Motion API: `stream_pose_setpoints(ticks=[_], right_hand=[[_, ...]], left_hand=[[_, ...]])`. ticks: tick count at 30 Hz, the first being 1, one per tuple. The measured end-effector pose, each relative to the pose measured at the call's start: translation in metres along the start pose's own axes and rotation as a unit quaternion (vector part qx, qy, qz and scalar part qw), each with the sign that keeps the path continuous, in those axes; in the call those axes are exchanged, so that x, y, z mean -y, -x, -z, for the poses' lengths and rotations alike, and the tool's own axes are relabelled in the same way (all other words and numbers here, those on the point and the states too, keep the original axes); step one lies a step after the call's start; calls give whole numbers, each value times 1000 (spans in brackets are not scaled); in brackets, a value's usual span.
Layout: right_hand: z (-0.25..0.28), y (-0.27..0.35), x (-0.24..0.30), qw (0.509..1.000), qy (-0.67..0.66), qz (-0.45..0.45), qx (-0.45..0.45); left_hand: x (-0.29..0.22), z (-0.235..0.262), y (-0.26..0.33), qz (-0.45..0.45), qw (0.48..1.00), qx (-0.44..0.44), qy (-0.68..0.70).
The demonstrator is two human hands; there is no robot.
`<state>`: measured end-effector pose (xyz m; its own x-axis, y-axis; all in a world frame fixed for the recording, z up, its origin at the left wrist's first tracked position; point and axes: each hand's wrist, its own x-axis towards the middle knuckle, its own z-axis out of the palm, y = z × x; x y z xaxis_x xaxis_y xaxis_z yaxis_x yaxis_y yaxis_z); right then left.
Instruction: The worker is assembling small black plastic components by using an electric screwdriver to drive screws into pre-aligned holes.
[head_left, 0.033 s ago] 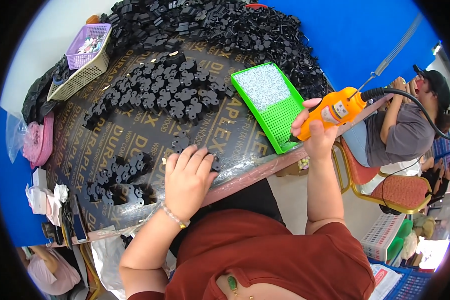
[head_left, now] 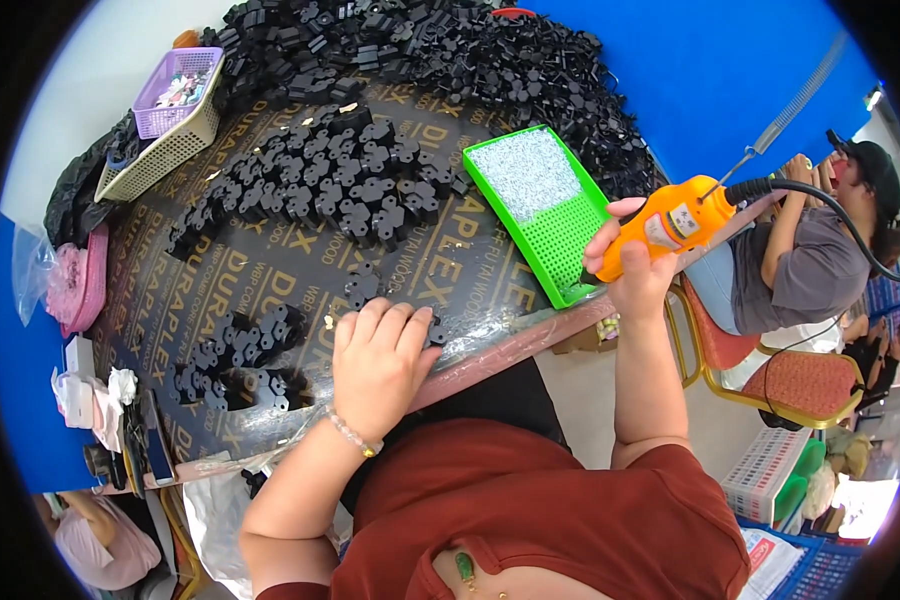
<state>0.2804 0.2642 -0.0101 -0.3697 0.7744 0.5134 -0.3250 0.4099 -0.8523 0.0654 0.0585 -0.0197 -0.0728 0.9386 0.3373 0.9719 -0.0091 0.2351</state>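
Note:
In my right hand (head_left: 630, 255) is an orange electric screwdriver (head_left: 675, 222), its fingers wrapped round the body. Its tip points down-left over the near right corner of a green perforated tray (head_left: 562, 293); small silvery pieces fill the tray's far half. My left hand (head_left: 382, 355) curls over a black plastic part (head_left: 437, 328) at the table's near edge, and most of that part is hidden by the fingers. Just beyond those fingers stands another black part (head_left: 363, 285). Two groups of similar parts are set out: a small group (head_left: 245, 345) to the left and a bigger group (head_left: 340, 175) farther away.
A big heap of black parts (head_left: 420, 50) lines the table's far side. Stacked baskets (head_left: 160, 145) and a pink container (head_left: 85, 285) stand at the left. The screwdriver hangs from a coiled spring (head_left: 800, 90), with a black cable (head_left: 860, 225). A co-worker (head_left: 810, 240) sits at right.
My left hand has shifted very slightly right and toward me, with the black part under its fingers. The right hand and screwdriver have hardly moved.

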Motion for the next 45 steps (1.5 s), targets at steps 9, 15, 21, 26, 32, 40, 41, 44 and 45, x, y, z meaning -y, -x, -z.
stream_pose_setpoints(ticks=[9, 15, 21, 26, 32, 40, 41, 44, 45], right_hand=[[-42, 4, 42, 987, -109, 86, 81], [-97, 5, 37, 964, -169, 24, 206], [-107, 7, 32, 960, -181, -25, 214], [-111, 11, 25, 961, -187, -57, 196], [-118, 16, 13, 953, -234, -92, 169], [-126, 24, 10, 959, -198, -111, 172], [-127, 25, 8, 965, -190, -101, 150], [-124, 22, 9, 977, -155, -65, 128], [-122, 19, 14, 970, -192, -72, 128]], left_hand=[[5, -26, 11, 115, 957, 31, 266], [8, -27, 11, 125, 952, 42, 277], [8, -29, 11, 128, 952, 47, 275], [8, -29, 12, 117, 954, 41, 275], [8, -28, 12, 119, 954, 47, 272], [7, -28, 12, 114, 959, 36, 255], [6, -29, 12, 116, 959, 35, 257], [6, -29, 13, 119, 958, 33, 259], [6, -29, 12, 124, 958, 31, 258]])
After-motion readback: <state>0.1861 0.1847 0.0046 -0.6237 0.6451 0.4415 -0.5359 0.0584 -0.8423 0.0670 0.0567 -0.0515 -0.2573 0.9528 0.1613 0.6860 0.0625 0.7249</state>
